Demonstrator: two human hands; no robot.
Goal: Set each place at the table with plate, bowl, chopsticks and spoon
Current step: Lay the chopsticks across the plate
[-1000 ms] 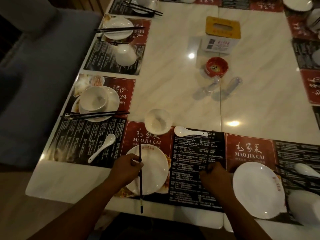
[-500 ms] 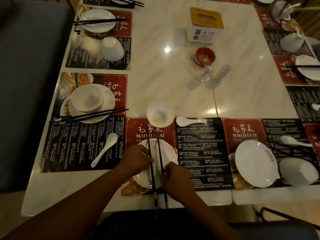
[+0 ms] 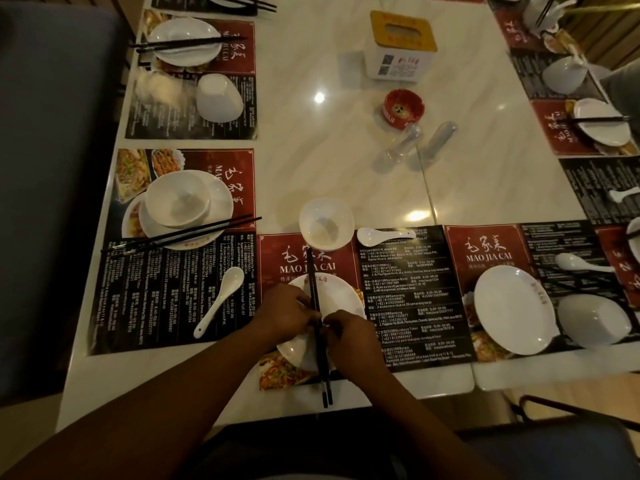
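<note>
Straight in front of me a white plate (image 3: 341, 299) lies on a red and black placemat (image 3: 415, 292). A pair of black chopsticks (image 3: 316, 296) lies lengthwise across the plate, side by side and pressed together. My left hand (image 3: 282, 315) and my right hand (image 3: 349, 336) both pinch the pair near its middle. Beyond the plate stand a white bowl (image 3: 326, 226) and a white spoon (image 3: 382, 235). To the right lie another plate (image 3: 510, 308) and an overturned bowl (image 3: 594, 320).
At the left a bowl on a plate (image 3: 180, 202) carries chopsticks (image 3: 183, 234), with a spoon (image 3: 220, 301) beside it. A tissue box (image 3: 400, 45), a red ashtray (image 3: 403, 108) and two clear bottles (image 3: 420, 142) occupy the table's middle. More settings line the far left and right edges.
My right hand came over from the placemat to the plate. A second chopstick joined the first, and the two sticks, apart half a second ago, are now pressed together between both hands.
</note>
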